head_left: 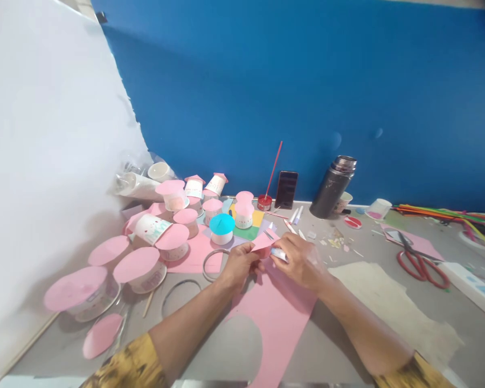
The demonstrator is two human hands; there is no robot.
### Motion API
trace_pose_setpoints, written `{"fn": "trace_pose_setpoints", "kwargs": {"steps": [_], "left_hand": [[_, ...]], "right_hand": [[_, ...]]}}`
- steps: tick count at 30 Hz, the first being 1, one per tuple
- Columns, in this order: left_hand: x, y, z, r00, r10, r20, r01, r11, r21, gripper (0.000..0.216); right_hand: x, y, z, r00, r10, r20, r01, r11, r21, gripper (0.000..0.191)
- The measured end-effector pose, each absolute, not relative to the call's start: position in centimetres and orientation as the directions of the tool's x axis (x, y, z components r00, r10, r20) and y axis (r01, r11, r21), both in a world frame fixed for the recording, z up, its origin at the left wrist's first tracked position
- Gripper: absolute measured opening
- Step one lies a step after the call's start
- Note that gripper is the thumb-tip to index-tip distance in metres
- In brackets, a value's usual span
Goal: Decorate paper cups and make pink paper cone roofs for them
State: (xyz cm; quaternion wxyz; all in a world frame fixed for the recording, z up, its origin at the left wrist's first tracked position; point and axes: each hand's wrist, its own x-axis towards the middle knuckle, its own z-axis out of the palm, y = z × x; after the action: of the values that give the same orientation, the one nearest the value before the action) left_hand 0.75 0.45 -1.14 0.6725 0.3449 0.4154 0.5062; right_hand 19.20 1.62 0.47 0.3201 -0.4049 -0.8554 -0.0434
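Observation:
My left hand [242,265] pinches a small piece of pink paper [262,243] between thumb and fingers. Close beside it, my right hand [301,258] is closed around a short white object with a blue end [279,254]; its exact kind is unclear. A thin dark tip [269,235] shows against the paper piece, and I cannot tell what it belongs to. Under both hands lies a larger pink sheet [283,318] with a round part cut out of it. A paper cup with a blue cone top [222,226] stands just beyond my left hand.
Several paper cups with pink paper tops [139,267] crowd the left side. Two rings [204,267] lie near my left forearm. A dark flask [333,186] and a phone [286,188] stand at the back. Red-handled scissors [422,267] and a power strip [472,288] are at right.

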Motion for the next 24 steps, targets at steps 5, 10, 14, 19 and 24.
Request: {"fn": "trace_pose_setpoints", "kwargs": {"steps": [5,10,14,19,24], "left_hand": [[0.8,0.4,-1.3,0.156,0.961,-0.228,-0.379,0.271,0.885,0.008],[0.8,0.6,-1.4,0.147,0.960,-0.238,-0.385,0.277,0.880,0.008],[0.6,0.7,-1.6,0.172,0.951,-0.255,-0.398,0.304,0.866,0.011],[0.6,0.7,-2.1,0.214,0.937,-0.278,-0.411,0.344,0.844,0.016],[0.6,0.8,-2.3,0.228,0.929,-0.292,-0.423,0.365,0.830,0.018]], "right_hand": [[19.3,1.9,0.3,-0.455,0.681,0.574,0.652,0.694,-0.306,0.009],[19.5,2.0,0.2,-0.439,0.708,0.554,0.720,0.646,-0.255,0.008],[19.4,1.9,0.1,-0.447,0.670,0.593,0.676,0.687,-0.267,0.009],[19.2,2.0,-0.2,-0.423,0.646,0.635,0.645,0.707,-0.290,0.009],[19.2,1.8,0.2,-0.431,0.688,0.583,0.689,0.669,-0.280,0.005]]}}
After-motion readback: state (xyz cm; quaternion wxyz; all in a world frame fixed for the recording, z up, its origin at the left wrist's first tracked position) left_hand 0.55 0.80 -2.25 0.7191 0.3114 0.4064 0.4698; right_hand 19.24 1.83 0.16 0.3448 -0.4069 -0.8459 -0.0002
